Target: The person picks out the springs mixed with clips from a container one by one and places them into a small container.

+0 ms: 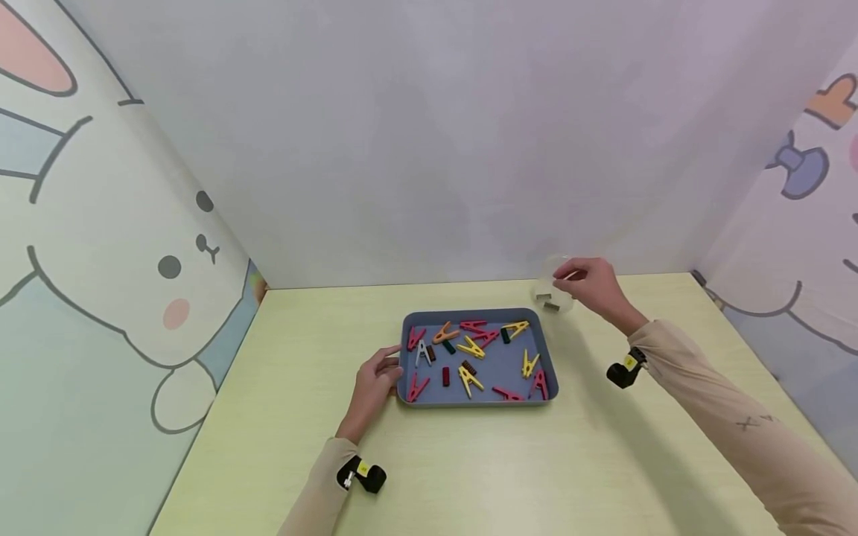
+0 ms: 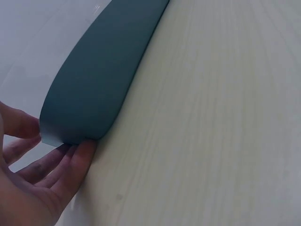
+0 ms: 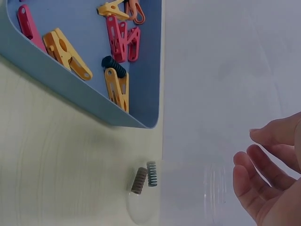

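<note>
My left hand (image 1: 372, 380) touches the left end of a blue-grey tray (image 1: 499, 380), its extended fingers against the outer wall in the left wrist view. Scattered in the tray are yellow clothespins (image 1: 471, 348), pink clothespins (image 1: 415, 387), an orange clothespin (image 1: 444, 334) and a pale grey one (image 1: 422, 353). Small coil springs, one dark red spring (image 1: 445, 377) among them, lie between them. Just right of the tray stands a clear cup (image 3: 188, 193) with a brown spring (image 3: 139, 181) and a dark green spring (image 3: 152, 174) at its bottom. Over its mouth is my right hand (image 1: 593, 283), fingers loosely bent, nothing between them.
The pale wooden table (image 1: 302, 357) meets a plain white wall (image 1: 415, 186) close behind the tray and cup. Side panels with a cartoon rabbit (image 1: 127, 298) on the left and another drawing on the right flank the table.
</note>
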Demonstrator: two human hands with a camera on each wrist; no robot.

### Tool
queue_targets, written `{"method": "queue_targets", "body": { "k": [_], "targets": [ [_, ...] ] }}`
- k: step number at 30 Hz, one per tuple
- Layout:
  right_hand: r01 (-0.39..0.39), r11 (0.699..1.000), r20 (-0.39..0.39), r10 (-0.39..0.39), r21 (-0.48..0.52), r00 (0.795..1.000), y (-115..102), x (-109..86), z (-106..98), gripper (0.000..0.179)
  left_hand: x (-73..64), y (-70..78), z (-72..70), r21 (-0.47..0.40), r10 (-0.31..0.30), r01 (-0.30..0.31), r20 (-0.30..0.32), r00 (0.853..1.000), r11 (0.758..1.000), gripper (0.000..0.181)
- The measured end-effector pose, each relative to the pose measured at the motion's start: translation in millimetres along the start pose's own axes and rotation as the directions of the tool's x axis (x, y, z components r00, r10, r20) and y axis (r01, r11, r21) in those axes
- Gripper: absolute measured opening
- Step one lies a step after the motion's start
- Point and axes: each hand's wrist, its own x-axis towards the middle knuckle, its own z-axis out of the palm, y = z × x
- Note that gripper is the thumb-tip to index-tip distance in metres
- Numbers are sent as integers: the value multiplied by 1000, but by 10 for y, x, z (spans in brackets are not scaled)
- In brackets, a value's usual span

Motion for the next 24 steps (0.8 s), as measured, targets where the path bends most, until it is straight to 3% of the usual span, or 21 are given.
{"method": "queue_targets", "body": {
  "k": [5,13,24],
  "targets": [
    [-7,1000,8,6,23,1000,-17,-31,28,16,13,-23,-2,-22,3,-3,23,1000,1000,42],
    [7,998,18,-8,55,1000,25,-52,121,14,19,-35,1,7,3,-3,-8,1000,1000,40],
    [-44,995,35,41,87,999,22,-94,235,17,12,-36,-4,12,-5,5,-7,1000,1000,40]
  ]
}}
